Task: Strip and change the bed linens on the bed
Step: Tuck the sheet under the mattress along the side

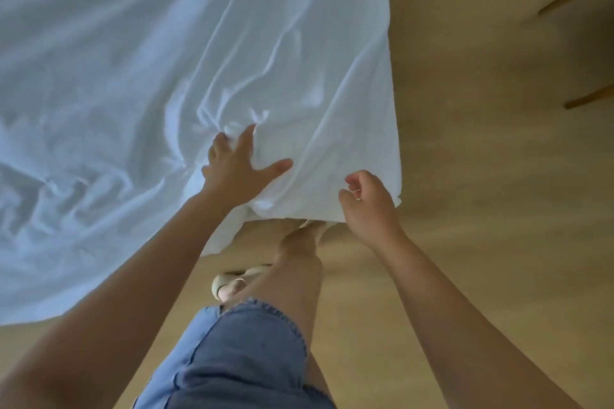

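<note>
Pressing sheet (166, 43) onto bed corner with left hand (237, 173), fingers (247, 139) spread flat. Curling right hand (367, 206) at hanging edge, unclear whether pinching cloth. Better to keep top pinned and pull hem down evenly, smoothing wrinkles.

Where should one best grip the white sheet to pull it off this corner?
Probably the hanging bottom edge of the white sheet at the corner, coming from below on the floor side: there the cloth hangs free, easy to pinch.

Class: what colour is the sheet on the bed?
Plain white; the wrinkled fabric bed sheet shows best in the head view.
</note>
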A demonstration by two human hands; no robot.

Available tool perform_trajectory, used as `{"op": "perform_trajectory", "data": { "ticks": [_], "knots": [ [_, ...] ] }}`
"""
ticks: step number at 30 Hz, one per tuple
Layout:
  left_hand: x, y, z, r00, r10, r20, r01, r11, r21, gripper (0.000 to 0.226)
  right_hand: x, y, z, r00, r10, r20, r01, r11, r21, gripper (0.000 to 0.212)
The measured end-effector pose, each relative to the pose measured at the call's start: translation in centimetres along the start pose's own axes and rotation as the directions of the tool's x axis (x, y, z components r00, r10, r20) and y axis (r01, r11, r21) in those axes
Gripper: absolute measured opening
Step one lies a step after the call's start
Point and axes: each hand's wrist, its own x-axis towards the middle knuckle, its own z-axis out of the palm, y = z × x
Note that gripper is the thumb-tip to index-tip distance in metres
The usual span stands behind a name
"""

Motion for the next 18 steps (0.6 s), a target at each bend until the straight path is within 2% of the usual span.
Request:
{"op": "perform_trajectory", "data": {
  "ticks": [2,5,7,9,12,16,18],
  "knots": [
    [1.5,2.5,1.2,0.987,-0.136,0.08,0.132,0.99,0.055,0.11,1.5,1.1,-3.2,0.995,0.025,0.097,-0.02,0.998,-0.056,0.03],
    [4.5,7.9,2.8,0.921,-0.336,0.194,0.308,0.937,0.162,0.119,4.9,2.4,-8.6,0.983,0.046,0.176,-0.026,0.993,-0.115,0.028],
    [6.1,12.9,4.5,0.909,-0.346,0.232,0.306,0.933,0.191,0.124,7.7,2.7,-12.5,0.981,0.046,0.191,-0.021,0.991,-0.133,0.026],
    [7.5,19.0,6.6,0.925,-0.246,0.291,0.218,0.968,0.125,0.121,11.1,2.5,-16.1,0.981,0.043,0.19,-0.013,0.988,-0.154,0.02],
    [9.8,27.2,9.5,0.942,-0.081,0.324,0.131,0.982,-0.134,0.096,15.9,2.1,-20.5,0.98,0.03,0.195,0.005,0.984,-0.181,0.011],
    [14.7,34.6,12.0,0.944,-0.17,0.284,0.227,0.957,-0.181,0.058,23.2,2.5,-27.1,0.969,0.004,0.246,0.06,0.966,-0.252,0.012],
    [16.5,37.4,12.6,0.951,-0.116,0.287,0.212,0.919,-0.333,0.03,26.7,3.5,-30.8,0.963,0.007,0.269,0.08,0.948,-0.31,0.015]
  ]
}}
